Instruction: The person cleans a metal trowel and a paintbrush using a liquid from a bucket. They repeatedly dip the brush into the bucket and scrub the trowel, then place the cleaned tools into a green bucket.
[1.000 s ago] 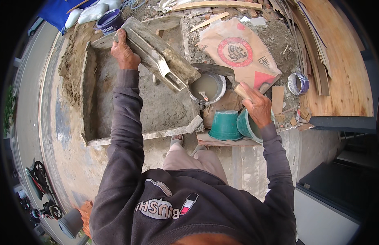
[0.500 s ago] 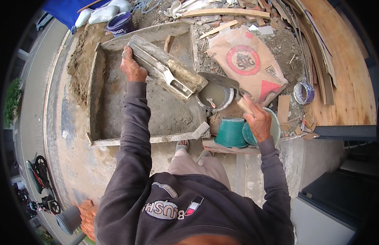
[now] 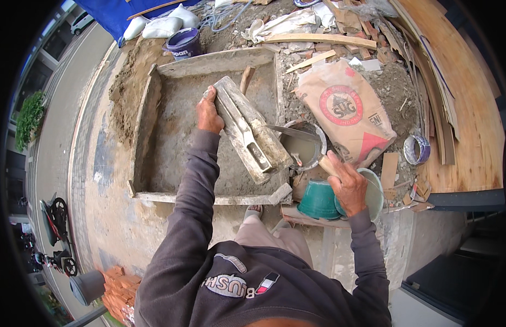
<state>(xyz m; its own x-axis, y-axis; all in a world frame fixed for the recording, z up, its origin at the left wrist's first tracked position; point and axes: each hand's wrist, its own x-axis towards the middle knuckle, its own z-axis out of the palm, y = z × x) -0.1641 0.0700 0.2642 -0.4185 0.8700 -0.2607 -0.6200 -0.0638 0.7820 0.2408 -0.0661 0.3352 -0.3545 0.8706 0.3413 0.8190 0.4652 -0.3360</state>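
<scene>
Float (image 3: 251,143) aslant over trough (image 3: 236,200), upper end clamped in my left hand (image 3: 210,116). Trowel (image 3: 296,133) in my right hand (image 3: 349,188), fingers curled round handle (image 3: 325,164); blade over bucket (image 3: 322,146) of murky water (image 3: 303,148), tip at float's edge. Green pail (image 3: 318,199) near right hand; sack (image 3: 343,111) beyond bucket.

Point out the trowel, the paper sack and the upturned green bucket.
Trowel (image 3: 296,133), head view: on its metal blade.
Paper sack (image 3: 347,113), head view: on its printed face.
Upturned green bucket (image 3: 318,200), head view: on its outer wall.
</scene>
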